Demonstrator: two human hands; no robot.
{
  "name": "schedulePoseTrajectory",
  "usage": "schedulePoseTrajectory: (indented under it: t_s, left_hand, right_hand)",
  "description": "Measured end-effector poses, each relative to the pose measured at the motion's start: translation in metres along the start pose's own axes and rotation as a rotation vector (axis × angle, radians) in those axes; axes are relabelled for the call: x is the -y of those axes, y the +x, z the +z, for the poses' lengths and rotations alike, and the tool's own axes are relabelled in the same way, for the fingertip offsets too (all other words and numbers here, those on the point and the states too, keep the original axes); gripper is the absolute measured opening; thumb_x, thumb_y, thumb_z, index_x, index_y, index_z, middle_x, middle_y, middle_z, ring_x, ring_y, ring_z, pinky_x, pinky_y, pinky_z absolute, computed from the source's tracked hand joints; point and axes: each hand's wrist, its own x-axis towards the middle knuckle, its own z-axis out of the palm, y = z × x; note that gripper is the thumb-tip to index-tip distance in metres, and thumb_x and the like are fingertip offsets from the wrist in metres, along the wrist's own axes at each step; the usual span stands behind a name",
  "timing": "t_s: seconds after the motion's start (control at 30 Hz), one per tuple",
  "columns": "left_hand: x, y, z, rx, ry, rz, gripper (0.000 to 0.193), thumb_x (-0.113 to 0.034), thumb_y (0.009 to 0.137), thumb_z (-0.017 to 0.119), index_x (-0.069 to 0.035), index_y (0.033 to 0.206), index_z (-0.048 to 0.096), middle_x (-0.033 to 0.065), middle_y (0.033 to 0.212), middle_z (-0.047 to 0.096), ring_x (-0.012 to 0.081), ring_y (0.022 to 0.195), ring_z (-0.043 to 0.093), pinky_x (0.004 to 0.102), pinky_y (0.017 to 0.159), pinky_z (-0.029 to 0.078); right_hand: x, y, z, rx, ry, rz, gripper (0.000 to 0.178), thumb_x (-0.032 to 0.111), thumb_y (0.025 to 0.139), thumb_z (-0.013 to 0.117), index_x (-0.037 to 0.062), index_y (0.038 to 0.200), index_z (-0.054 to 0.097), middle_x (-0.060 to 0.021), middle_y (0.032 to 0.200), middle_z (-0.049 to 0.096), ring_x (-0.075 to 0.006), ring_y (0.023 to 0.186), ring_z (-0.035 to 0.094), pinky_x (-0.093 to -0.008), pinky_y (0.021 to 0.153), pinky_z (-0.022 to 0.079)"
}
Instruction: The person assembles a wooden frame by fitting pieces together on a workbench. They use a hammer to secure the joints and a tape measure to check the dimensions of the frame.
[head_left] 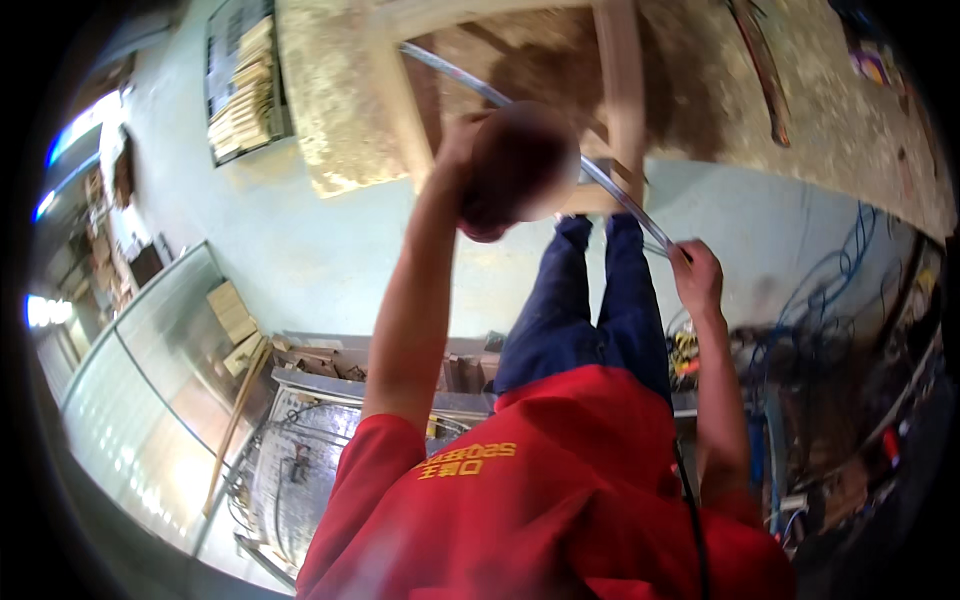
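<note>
A long, thin metal bar [625,203] runs slantwise across a pale wooden frame [622,75] at the workbench. My right hand [697,275] is closed round the bar's near right end, beyond the frame's near corner. My left hand [462,150] is by the frame's left side, close to the middle of the bar. A dark, round, blurred shape [520,160] covers my left fingers and part of the bar, so I cannot make out what they hold.
The frame rests on a worn, stained worktop [330,80]. A dark crate of wood strips [245,95] stands at the left. A narrow dark tool [765,75] lies at the right of the worktop. Blue hoses [850,255] coil on the floor, and a metal-topped machine [300,470] stands behind me.
</note>
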Motion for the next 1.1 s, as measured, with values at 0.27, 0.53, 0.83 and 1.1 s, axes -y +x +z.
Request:
schedulePoseTrajectory:
  t_s: [0.27,0.53,0.83,1.1]
  left_hand:
    - [0.003,-0.032,0.002,0.108,-0.431,-0.461,0.03,-0.023,0.098,0.062,0.001,0.113,0.072,0.0093,0.101,0.072,0.0162,0.089,0.066,0.0291,0.083,0.053]
    - [0.003,-0.076,0.031,0.134,-0.707,-0.578,0.035,-0.026,0.1,0.061,0.003,0.117,0.07,0.0089,0.104,0.072,0.0149,0.092,0.066,0.0275,0.084,0.053]
    - [-0.006,-0.074,0.046,0.184,-0.725,-0.583,0.035,-0.023,0.101,0.059,0.005,0.12,0.068,0.0099,0.104,0.072,0.015,0.092,0.067,0.0277,0.084,0.054]
    - [-0.013,-0.069,0.048,0.204,-0.707,-0.611,0.035,-0.022,0.101,0.059,0.006,0.122,0.067,0.0105,0.104,0.072,0.0159,0.092,0.068,0.0276,0.083,0.055]
  right_hand:
    - [0.009,0.007,0.0,0.083,-0.014,0.136,0.023,0.024,0.093,0.06,0.0042,0.089,0.072,-0.0154,0.091,0.068,-0.0367,0.087,0.066,-0.0434,0.077,0.052]
    - [-0.004,0.007,0.016,0.108,0.012,0.125,0.021,0.024,0.092,0.061,0.0045,0.09,0.071,-0.0153,0.087,0.065,-0.0376,0.086,0.064,-0.0445,0.077,0.051]
    - [-0.011,0.011,0.017,0.108,0.021,0.107,0.02,0.024,0.092,0.064,0.0046,0.092,0.07,-0.0151,0.089,0.065,-0.0377,0.086,0.064,-0.0444,0.076,0.051]
    - [-0.011,0.016,0.015,0.131,-0.009,0.127,0.024,0.027,0.093,0.062,0.0042,0.091,0.069,-0.0156,0.088,0.065,-0.0381,0.085,0.064,-0.0444,0.075,0.051]
